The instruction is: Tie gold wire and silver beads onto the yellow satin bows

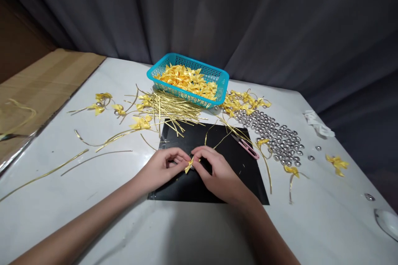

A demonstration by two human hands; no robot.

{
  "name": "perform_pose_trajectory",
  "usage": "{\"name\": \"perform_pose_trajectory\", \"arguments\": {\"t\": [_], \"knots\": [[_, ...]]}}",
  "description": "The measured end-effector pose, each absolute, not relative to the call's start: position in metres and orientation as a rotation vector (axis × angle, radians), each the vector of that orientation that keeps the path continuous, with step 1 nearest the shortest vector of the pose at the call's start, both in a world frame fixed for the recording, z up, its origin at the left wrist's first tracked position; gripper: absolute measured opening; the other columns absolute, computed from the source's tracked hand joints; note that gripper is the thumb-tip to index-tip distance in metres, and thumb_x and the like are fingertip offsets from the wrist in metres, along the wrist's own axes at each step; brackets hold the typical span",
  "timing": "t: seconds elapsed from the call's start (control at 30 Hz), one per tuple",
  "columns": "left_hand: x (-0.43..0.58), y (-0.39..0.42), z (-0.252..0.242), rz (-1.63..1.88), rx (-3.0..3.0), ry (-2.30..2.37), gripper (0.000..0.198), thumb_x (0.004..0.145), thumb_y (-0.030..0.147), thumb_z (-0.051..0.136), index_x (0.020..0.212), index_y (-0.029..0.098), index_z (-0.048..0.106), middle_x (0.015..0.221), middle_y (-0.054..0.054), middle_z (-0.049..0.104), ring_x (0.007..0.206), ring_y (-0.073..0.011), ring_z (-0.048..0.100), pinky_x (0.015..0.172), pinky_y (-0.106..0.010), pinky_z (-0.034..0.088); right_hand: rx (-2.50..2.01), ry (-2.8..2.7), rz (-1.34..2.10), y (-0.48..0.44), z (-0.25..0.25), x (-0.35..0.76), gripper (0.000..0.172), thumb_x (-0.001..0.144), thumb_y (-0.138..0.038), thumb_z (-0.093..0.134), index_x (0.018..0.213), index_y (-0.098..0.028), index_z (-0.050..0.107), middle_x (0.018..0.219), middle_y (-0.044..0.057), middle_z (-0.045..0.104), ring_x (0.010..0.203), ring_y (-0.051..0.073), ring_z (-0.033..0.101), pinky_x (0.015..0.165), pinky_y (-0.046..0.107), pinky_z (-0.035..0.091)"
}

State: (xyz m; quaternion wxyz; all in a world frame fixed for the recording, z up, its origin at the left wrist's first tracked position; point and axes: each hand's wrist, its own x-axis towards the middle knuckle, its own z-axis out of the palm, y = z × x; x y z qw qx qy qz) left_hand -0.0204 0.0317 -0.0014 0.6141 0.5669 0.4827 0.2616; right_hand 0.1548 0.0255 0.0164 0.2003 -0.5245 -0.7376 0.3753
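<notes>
Over a black mat (183, 188), my left hand (166, 165) and my right hand (214, 167) meet at a small yellow ribbon bow (188, 168). Both thumbs and forefingers pinch it from either side. A silvery bell-like bead (192, 167) shows at the bow, partly covered by my right fingers. Thin gold ties (206, 136) stick up beyond my fingertips. Pink-handled scissors (248, 148) lie on the mat's right side, past my right hand.
Behind the mat stands a blue basket (225, 83) of yellow ribbon bows, with a pile of gold twist ties (174, 107) before it. Many silver bells (280, 136) spread at right. Finished-looking bows (141, 122) and loose ties lie about the white table (102, 198). Cardboard (46, 78) is at left.
</notes>
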Motion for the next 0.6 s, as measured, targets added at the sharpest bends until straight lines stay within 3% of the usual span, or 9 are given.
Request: {"name": "perform_pose_trajectory", "arguments": {"t": [0.13,0.37,0.6], "knots": [[-0.0219,0.0308,0.0000,0.595,1.334,1.103,0.017,0.078,0.029,0.056,0.082,0.013,0.062,0.078,-0.004,0.065,0.074,-0.0142,0.060,0.066,-0.024,0.047,-1.541,-2.036,1.085,0.0256,0.0163,0.1518,0.011,0.082,-0.017,0.048,0.073,-0.017,0.054,0.076,0.001,0.058,0.073,0.012,0.051,0.068,0.023,0.038],[-0.0193,0.0278,-0.0022,0.579,1.307,1.088,0.012,0.074,0.025,0.061,0.077,0.014,0.062,0.071,-0.001,0.062,0.063,-0.0108,0.055,0.060,-0.022,0.045,-1.564,-2.071,0.995,0.0230,0.0166,0.1478,0.012,0.077,-0.013,0.049,0.066,-0.016,0.052,0.065,0.000,0.054,0.060,0.010,0.045,0.057,0.020,0.033],[-0.0204,0.0313,0.0001,0.570,1.145,1.107,0.014,0.065,0.023,0.070,0.069,0.013,0.062,0.062,0.001,0.061,0.057,-0.0086,0.053,0.057,-0.020,0.042,-1.522,-2.008,1.171,0.0237,0.0195,0.1511,0.011,0.078,-0.016,0.049,0.069,-0.016,0.056,0.063,-0.001,0.055,0.059,0.009,0.048,0.056,0.019,0.035]]}}
